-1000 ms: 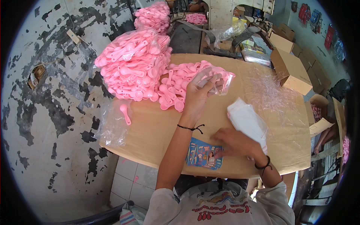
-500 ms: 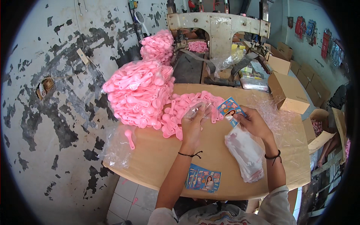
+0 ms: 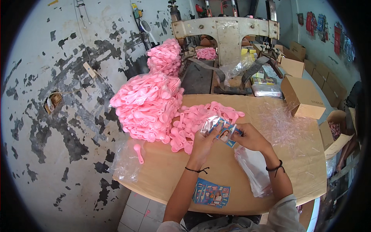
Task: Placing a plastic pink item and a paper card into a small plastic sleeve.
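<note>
One brown surface (image 3: 220,170) is placed beside a peeling wall (image 3: 83,150); a clear bag (image 3: 210,122) is clamped by left fingers (image 3: 211,135), a partly hidden blue card (image 3: 225,133) by right fingers (image 3: 245,134).

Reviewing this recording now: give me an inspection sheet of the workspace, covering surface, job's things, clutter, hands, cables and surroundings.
Surface: brown table, partly covered.
Job's things: loose pink spoons heaped at the far side; card stack by the near edge; bag stack to its right.
Clutter: plastic shreds at right; crumpled plastic at left, one single spoon by it.
Left hand: pinches clear bag.
Right hand: holds blue card against it; whether inside, cannot tell.
Cables: thin cord on the left wall.
Surroundings: peeling paint on that wall; metal machine beyond the table; carton at far right.
</note>
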Tool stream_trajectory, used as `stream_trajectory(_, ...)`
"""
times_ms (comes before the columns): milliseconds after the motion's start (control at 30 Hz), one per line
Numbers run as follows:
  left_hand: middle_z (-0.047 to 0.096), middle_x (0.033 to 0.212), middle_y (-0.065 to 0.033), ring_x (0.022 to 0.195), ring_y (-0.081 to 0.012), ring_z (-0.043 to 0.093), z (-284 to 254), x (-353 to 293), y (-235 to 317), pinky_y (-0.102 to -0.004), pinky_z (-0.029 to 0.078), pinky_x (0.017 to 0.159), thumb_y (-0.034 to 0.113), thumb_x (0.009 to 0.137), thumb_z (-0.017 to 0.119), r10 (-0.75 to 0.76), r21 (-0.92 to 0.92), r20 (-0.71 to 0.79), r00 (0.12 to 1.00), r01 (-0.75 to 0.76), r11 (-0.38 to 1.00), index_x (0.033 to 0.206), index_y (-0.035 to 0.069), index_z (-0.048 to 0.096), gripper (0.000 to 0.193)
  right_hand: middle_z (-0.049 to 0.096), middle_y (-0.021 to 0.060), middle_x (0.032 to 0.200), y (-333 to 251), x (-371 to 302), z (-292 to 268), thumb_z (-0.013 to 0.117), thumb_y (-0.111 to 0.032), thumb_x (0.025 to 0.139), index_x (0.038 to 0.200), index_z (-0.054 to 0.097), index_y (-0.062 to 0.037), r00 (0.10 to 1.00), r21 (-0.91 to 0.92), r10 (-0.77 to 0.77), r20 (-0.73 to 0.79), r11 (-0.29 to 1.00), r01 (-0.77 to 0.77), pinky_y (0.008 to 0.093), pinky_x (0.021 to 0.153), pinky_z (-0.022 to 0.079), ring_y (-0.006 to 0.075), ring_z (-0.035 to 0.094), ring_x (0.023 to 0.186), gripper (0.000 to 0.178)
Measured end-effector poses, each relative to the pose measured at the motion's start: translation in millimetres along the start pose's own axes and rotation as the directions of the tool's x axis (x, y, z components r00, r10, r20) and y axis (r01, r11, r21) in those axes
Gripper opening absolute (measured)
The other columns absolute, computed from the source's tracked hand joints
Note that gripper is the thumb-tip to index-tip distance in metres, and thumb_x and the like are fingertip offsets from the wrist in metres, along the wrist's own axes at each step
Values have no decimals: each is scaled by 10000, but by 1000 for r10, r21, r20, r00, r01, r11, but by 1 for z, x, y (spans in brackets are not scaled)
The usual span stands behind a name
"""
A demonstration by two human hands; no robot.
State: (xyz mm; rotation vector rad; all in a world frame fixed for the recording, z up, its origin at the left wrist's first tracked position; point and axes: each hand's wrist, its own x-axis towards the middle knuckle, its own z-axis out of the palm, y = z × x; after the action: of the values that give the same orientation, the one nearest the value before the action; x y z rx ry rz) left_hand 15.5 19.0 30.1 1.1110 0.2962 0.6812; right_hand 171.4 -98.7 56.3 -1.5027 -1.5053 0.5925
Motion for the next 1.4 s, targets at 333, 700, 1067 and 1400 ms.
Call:
stream_trajectory(333, 533, 1318, -101, 1147, -162, 543, 15, -2, 1, -282, 430, 975, 173, 984, 524, 134, -247, 163, 977, -91, 965, 1381, 18, 414, 441, 579, -20, 735, 11, 5, 16, 630, -214, 925, 1033, 663, -24, 992, 200, 66, -110, 979, -43, 239, 543, 377, 57, 459, 621, 221)
stream_trajectory(700, 592, 1169, -45, 1080, -150, 566, -16, -6, 3, -294, 454, 928, 178, 969, 559, 334, -104, 292, 896, -317, 943, 1278, -18, 490, 372, 533, 3, 668, 0, 24, 45, 598, -226, 919, 892, 603, -23, 992, 248, -78, -102, 964, 101, 257, 539, 426, 91, 511, 587, 205)
stream_trajectory(1067, 416, 1424, -172, 1322, -290, 417, -57, 2, 42, -473, 276, 1159, 14, 965, 449, 465, -549, -74, 882, -426, 719, 1356, -22, 355, 403, 669, 191, 824, 70, 62, 113, 625, -406, 855, 943, 660, 31, 982, -254, 152, -113, 951, -177, 426, 685, 516, 290, 663, 746, 448)
stream_trajectory(1400, 483, 1319, -222, 1332, -346, 397, -62, 7, 26, -483, 257, 1178, -62, 892, 511, 468, -641, -11, 884, -366, 675, 1331, -64, 387, 456, 688, 160, 900, 64, 69, 132, 639, -479, 811, 926, 689, -103, 952, -286, 176, -249, 926, -247, 453, 719, 522, 355, 663, 843, 397)
